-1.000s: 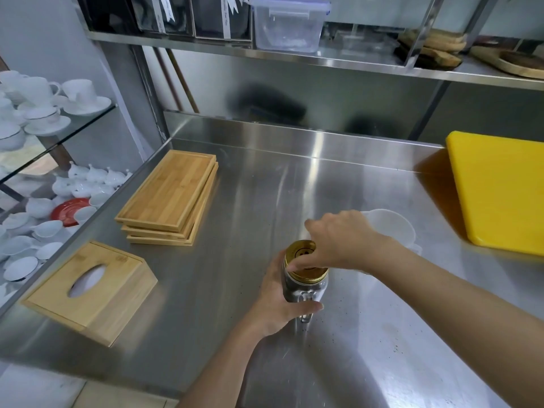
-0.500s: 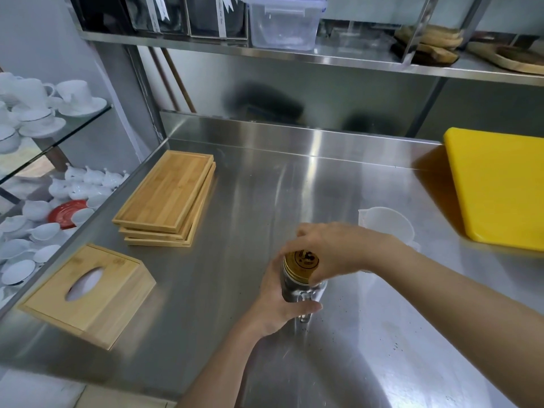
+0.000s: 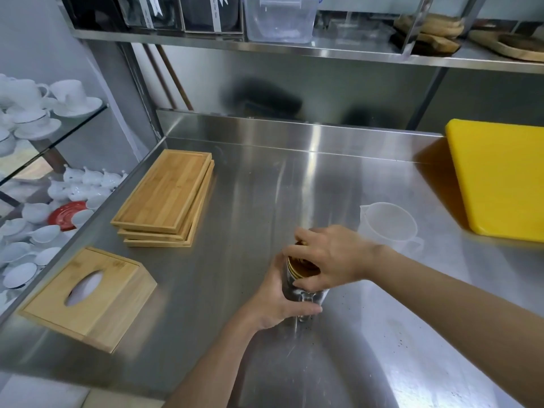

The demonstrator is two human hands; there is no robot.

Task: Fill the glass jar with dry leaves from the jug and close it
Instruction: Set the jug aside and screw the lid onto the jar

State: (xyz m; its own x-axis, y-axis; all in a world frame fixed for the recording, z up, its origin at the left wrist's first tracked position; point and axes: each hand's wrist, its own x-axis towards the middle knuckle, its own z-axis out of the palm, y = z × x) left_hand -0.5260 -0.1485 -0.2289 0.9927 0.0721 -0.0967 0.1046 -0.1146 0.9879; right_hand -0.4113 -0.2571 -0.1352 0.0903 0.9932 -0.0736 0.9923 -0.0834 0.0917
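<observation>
Jar upright on steel counter, gold lid on, contents apparently dark. Translucent jug upright behind-right, looks empty.

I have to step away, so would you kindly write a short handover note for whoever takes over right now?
Left hand: wrapped around the glass jar, holding it upright on the steel counter.
Right hand: grip over the gold lid, which sits on the jar's mouth.
Jug: behind the right hand, upright, looks empty.
Done: dark leaves show inside the jar; lid is on.
Left: whether the lid is tight cannot be seen; finish turning it, then let go.
</observation>
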